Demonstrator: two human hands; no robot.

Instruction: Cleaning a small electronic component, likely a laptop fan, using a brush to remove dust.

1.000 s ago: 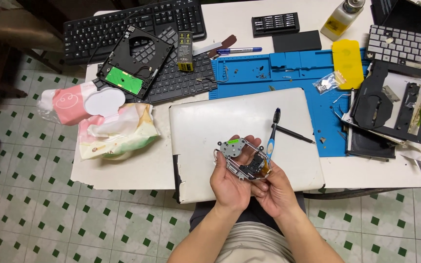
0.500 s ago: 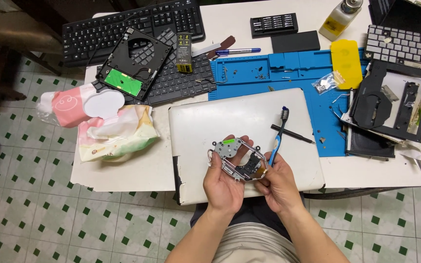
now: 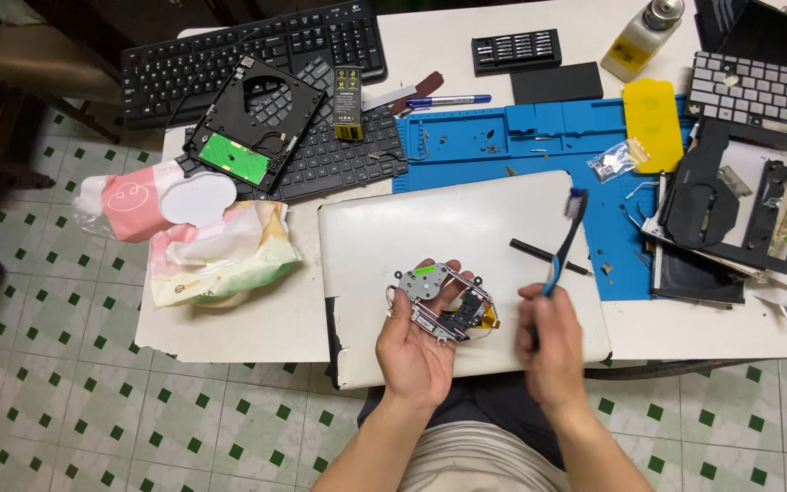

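My left hand (image 3: 416,351) holds a small metal drive mechanism (image 3: 441,302) with a green tab and an orange ribbon, palm up over a closed white laptop (image 3: 430,228). My right hand (image 3: 550,344) grips a blue toothbrush (image 3: 564,239) by its handle, bristle end pointing up and away from the mechanism. The brush is lifted clear of the part, a short way to its right.
A black pen-like tool (image 3: 548,256) lies on the laptop. Behind are a blue work mat (image 3: 539,141), yellow pad (image 3: 652,123), black drive casing with green board (image 3: 252,123), two black keyboards (image 3: 248,55), wipes packs (image 3: 216,241), bit set (image 3: 516,49), bottle (image 3: 641,36), and dismantled black frames (image 3: 740,210) at right.
My right hand has come off the mechanism and moved right, raising the toothbrush. The left hand keeps the mechanism in nearly the same place.
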